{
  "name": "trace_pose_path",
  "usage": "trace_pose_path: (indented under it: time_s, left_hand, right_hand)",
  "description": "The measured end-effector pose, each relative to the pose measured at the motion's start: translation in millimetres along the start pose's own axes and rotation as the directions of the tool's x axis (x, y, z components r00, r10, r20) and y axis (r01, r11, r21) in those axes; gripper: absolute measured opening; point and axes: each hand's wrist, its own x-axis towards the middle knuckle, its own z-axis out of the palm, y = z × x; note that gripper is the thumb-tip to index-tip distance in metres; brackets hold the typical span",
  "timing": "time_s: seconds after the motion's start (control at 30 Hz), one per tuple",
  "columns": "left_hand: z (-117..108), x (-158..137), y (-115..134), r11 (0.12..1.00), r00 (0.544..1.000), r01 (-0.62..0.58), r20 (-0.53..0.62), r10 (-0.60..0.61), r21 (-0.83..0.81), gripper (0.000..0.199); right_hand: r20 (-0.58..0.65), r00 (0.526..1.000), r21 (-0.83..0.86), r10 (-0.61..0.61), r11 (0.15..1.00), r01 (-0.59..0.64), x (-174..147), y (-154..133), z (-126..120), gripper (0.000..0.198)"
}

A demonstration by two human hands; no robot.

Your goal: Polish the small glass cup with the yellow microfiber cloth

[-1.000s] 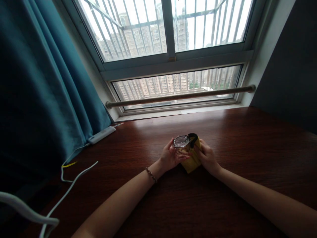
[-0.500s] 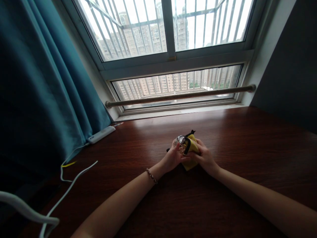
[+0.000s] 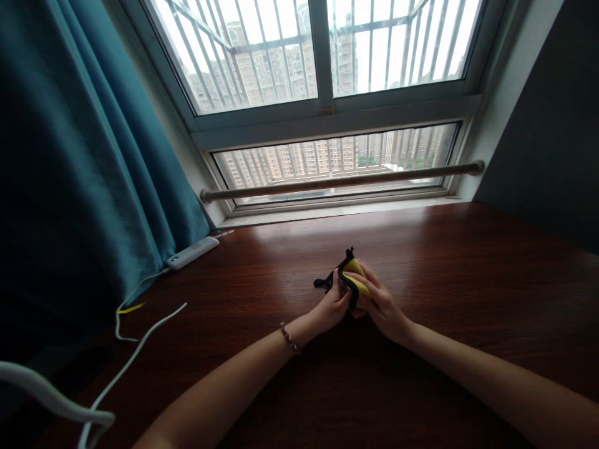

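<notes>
The left hand and right hand are closing around a yellow cloth wrapped over black-framed glasses, held between them above the wooden table; the bundle is sitting at twelve o'clock from both palms.

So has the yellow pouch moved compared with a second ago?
Yes. The yellow pouch between the left hand and right hand now sits slightly nearer the window rail.
</notes>
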Motion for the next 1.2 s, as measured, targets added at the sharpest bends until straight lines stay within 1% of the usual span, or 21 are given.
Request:
trace_pose_path:
  time_s: [0.17,0.23,0.33,0.4,0.43,0.53,0.67,0.8,0.9,0.97,1.0,1.13,1.2]
  left_hand:
    - [-0.1,-1.7,0.4,0.999,1.0,0.005,0.028,-0.006,0.04,0.061]
    - [1.8,-3.6,2.7,0.998,0.997,-0.012,0.072,0.008,0.054,0.065]
    - [5.4,-8.2,6.2,0.983,0.98,-0.131,0.169,0.109,0.128,0.075]
    - [7.2,-11.1,7.1,0.96,0.966,-0.209,0.19,0.174,0.184,0.08]
    - [7.6,-12.1,7.1,0.951,0.964,-0.235,0.169,0.203,0.199,0.08]
    - [6.6,-12.4,5.3,0.936,0.958,-0.286,0.066,0.278,0.206,0.08]
    - [2.8,-8.0,2.9,0.919,0.946,-0.289,-0.066,0.316,0.267,0.067]
    - [0.8,-4.6,4.3,0.874,0.918,-0.324,-0.103,0.382,0.362,0.056]
    - [1.0,-4.2,5.9,0.866,0.899,-0.348,-0.134,0.417,0.358,0.056]
    - [1.9,-3.4,6.7,0.885,0.903,-0.335,-0.159,0.4,0.323,0.057]
    - [2.5,-2.6,7.2,0.901,0.913,-0.314,-0.166,0.373,0.299,0.057]
    - [4.9,1.4,9.5,0.947,0.95,-0.207,-0.182,0.254,0.245,0.06]
    - [5.1,2.2,9.8,0.956,0.964,-0.173,-0.157,0.213,0.236,0.066]
  right_hand:
    - [-0.058,0.997,0.11,0.057,0.993,-0.051,-0.1,1.6,3.7,0.033]
    - [-0.091,0.984,0.225,0.152,0.966,-0.128,1.1,7.6,5.1,0.033]
    - [-0.111,0.928,0.401,0.355,0.871,-0.285,2.8,20.3,6.9,0.037]
    - [-0.113,0.899,0.438,0.424,0.833,-0.338,3.0,28.0,7.7,0.038]
    - [-0.117,0.892,0.437,0.437,0.829,-0.349,2.7,30.7,8.0,0.038]
    - [-0.119,0.881,0.442,0.457,0.819,-0.365,1.4,32.6,8.0,0.037]
    - [-0.074,0.896,0.431,0.437,0.824,-0.367,0.6,24.5,5.0,0.036]
    - [-0.026,0.923,0.395,0.385,0.852,-0.344,1.5,13.8,0.5,0.036]
    - [-0.026,0.942,0.349,0.336,0.886,-0.306,1.8,9.2,-1.7,0.049]
    - [-0.045,0.939,0.344,0.34,0.888,-0.305,1.5,8.9,-2.5,0.05]
    - [-0.063,0.932,0.35,0.357,0.883,-0.314,1.4,9.4,-2.8,0.048]
    - [-0.175,0.888,0.356,0.425,0.868,-0.346,2.0,12.4,-4.7,0.036]
    - [-0.217,0.871,0.343,0.44,0.87,-0.354,2.5,13.0,-5.8,0.03]
